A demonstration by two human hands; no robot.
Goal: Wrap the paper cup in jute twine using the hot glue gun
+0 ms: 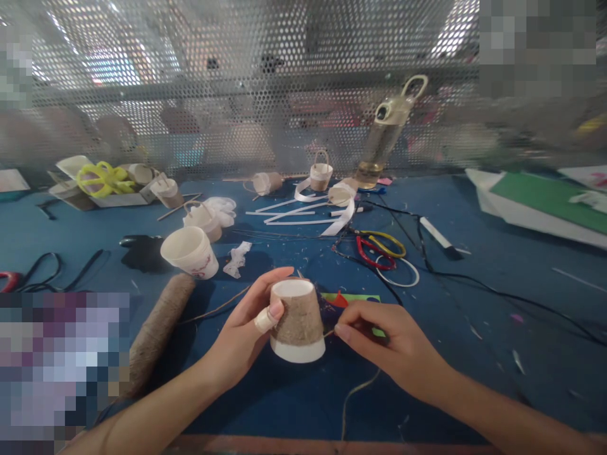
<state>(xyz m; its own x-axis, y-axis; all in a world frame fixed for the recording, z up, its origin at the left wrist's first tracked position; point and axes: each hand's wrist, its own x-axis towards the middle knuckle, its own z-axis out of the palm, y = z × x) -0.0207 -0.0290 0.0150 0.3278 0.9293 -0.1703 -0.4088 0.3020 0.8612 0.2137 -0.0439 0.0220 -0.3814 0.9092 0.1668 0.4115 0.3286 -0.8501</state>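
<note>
My left hand [256, 319] grips a small white paper cup [300, 352] by its left side, with tape around the thumb. Brown twine [298, 316] is wound around most of the cup, while a white band stays bare at the lower, wider end. To the right of the cup, my right hand [384, 332] pinches the twine's end between thumb and forefinger, close to the wall of the cup. A loose tail of twine [353, 395] hangs below that hand. Left of my left hand lies a thick spool of twine [159, 338], with a strand running toward the cup.
A larger white cup [190, 253] stands behind the spool. Red-and-yellow-handled pliers [379, 249], black cables [465, 278] and white strips [294, 215] lie farther back. Small twine baskets [321, 177] and a bottle [386, 139] stand near the perforated metal screen [294, 82].
</note>
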